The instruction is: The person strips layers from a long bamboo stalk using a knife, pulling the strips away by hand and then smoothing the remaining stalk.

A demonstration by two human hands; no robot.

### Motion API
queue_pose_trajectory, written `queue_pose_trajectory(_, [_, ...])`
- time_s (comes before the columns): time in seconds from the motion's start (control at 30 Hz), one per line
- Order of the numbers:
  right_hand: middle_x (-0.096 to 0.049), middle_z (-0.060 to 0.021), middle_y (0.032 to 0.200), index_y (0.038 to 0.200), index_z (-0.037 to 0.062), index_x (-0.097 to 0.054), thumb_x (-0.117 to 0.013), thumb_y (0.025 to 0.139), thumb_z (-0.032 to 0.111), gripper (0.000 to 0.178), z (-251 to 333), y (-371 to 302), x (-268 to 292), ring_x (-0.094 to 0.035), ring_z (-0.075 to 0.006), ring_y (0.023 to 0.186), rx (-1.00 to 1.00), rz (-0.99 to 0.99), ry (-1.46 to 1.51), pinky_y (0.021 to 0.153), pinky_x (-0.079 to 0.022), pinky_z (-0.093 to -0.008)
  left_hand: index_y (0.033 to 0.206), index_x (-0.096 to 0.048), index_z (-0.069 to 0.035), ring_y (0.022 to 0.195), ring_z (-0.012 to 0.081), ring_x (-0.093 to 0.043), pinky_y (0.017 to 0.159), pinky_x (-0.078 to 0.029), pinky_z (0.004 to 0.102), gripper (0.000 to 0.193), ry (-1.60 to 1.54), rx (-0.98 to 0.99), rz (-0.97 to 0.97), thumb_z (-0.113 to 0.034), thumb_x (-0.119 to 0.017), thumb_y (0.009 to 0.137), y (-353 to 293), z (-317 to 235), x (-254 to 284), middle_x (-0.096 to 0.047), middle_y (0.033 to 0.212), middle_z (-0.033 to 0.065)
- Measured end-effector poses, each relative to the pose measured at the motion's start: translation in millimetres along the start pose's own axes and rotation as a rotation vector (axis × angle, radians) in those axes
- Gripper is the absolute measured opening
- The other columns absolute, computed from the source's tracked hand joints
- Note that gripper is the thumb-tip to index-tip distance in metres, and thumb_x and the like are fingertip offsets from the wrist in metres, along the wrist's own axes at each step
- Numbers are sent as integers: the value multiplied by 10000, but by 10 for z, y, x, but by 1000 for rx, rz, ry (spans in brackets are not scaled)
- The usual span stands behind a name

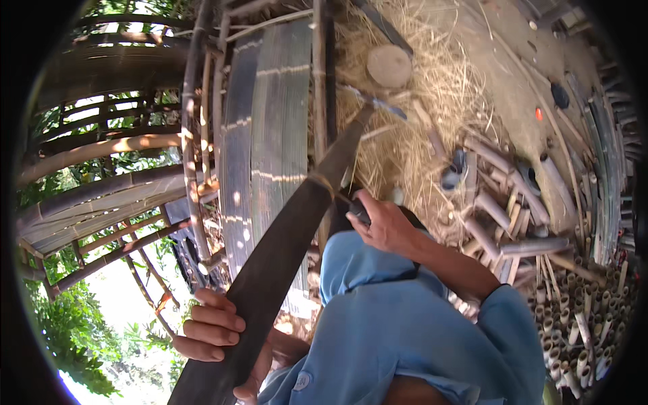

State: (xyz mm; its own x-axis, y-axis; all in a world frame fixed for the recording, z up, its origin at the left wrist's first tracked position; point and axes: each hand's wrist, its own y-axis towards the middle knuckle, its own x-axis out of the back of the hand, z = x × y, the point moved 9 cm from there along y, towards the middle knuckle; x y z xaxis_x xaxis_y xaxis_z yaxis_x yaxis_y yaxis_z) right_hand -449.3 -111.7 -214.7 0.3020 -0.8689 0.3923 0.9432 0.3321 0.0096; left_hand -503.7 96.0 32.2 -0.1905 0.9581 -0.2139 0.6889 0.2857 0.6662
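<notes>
A long dark bamboo pole (283, 239) runs slantwise from the lower left up to the straw-strewn ground. My left hand (219, 341) is wrapped round its near end, with fingers over the far side and the thumb on the near side. My right hand (385, 226) is closed on the dark handle of a knife-like tool (359, 212). Its thin, partly blurred blade lies against the pole about midway along, where a pale ring shows. The pole's far end reaches a thin bluish strip on the ground, beside a round wooden block (389, 65).
A slatted bamboo bench (280, 101) stands left of the pole, with bamboo railings (196, 135) beyond. Cut bamboo pieces (493, 209) litter the ground at right. Bundled bamboo tubes (574, 324) stand at lower right. Straw (432, 74) covers the ground ahead.
</notes>
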Motion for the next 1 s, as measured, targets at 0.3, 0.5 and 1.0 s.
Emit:
queue_pose_trajectory(0.3, [-630,-186,669,1128,18,-491,-721,886,150,359,210,-82,-76,-670,-350,585,84,4,-29,499,-509,-432,826,-391,-141,643,157,-442,736,-331,355,566,6,12,10,-535,-764,664,34,54,-5,-444,731,17])
queue_pose_trajectory(0.5, [-617,-175,689,1105,15,-451,-716,867,155,382,-418,47,-8,-641,-347,556,-185,-8,-272,489,-516,-422,834,-412,-158,591,126,-459,720,-329,343,545,-62,-25,64,-526,-776,663,-3,76,19,-462,687,-16])
queue_pose_trajectory(1.0, [-615,-222,684,1117,14,-490,-703,910,176,339,-484,86,-75,-660,-420,627,-270,28,-113,514,-508,-466,871,-443,-176,591,121,-487,747,-307,362,583,-151,-52,211,-578,-826,694,-3,101,51,-475,689,-36])
